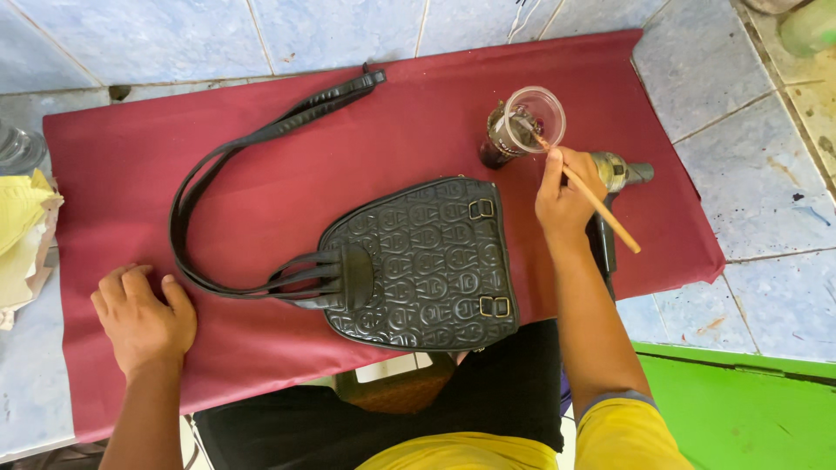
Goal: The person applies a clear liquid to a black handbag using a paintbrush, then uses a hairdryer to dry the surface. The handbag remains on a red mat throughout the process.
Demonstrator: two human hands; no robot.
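Note:
A black embossed handbag lies flat on a dark red cloth, its long straps looped out to the left and back. My right hand holds a thin wooden-handled brush whose tip dips into a clear plastic cup of dark liquid just behind the bag. My left hand rests palm down on the cloth near the front left, close to the strap loop, with its fingers curled and nothing in it.
A grey tool with a dark handle lies on the cloth right of my hand. Yellow and white rags sit at the left edge. Pale blue tiles surround the cloth; a green surface shows bottom right.

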